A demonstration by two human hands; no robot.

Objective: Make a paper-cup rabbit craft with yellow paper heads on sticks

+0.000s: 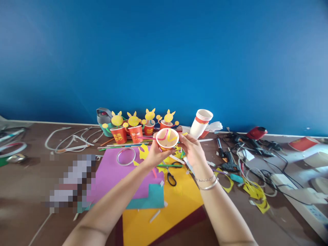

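Observation:
A red paper cup [167, 139] is held up in front of me, its white inside facing me with a pink straw and a yellow straw bent inside it. My left hand [153, 152] grips the cup from the left and below. My right hand [191, 147] holds its right rim with closed fingers; bracelets circle that wrist. Under the hands lie a pair of black scissors [171, 177], yellow paper scraps and sheets of purple [112, 174], teal and yellow paper [179, 201].
Several finished red cups with yellow eared heads [134, 128] stand in a row by the blue wall, next to a grey bottle [103, 118]. A stack of paper cups [201, 123] leans to the right. A glue gun [229, 160], cables and a power strip [302, 196] lie at the right.

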